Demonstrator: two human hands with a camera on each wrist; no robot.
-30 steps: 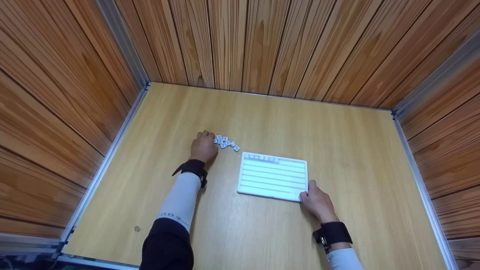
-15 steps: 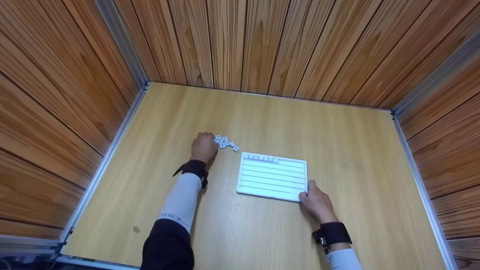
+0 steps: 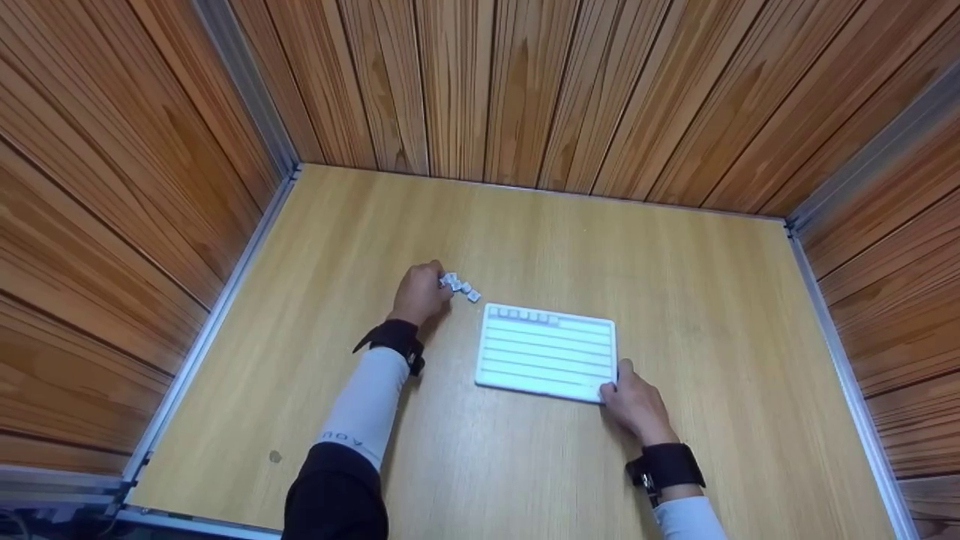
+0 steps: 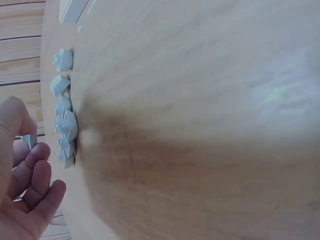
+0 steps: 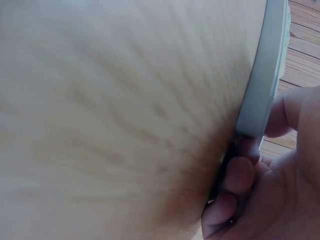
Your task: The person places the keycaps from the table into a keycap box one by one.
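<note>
A white lined board [image 3: 546, 351] lies flat on the wooden table [image 3: 525, 240], with a few small tiles [image 3: 525, 316] in its top row. My right hand [image 3: 613, 384] grips the board's near right corner, thumb on top and fingers curled under the edge [image 5: 262, 85]. Left of the board sits a loose cluster of small white tiles [image 3: 463, 286]. My left hand [image 3: 437, 278] is at the cluster's left end with its fingers curled. In the left wrist view a tile [image 4: 29, 141] appears pinched between thumb and fingers, beside the other tiles [image 4: 64, 122].
Wood-panelled walls with metal corner rails [image 3: 247, 82] close in the table on three sides. A small dark mark [image 3: 274, 457] shows near the table's front left edge.
My left hand has shifted a little to the right, onto the left end of the tile cluster, so it hides some tiles. Right hand and board have stayed put.
</note>
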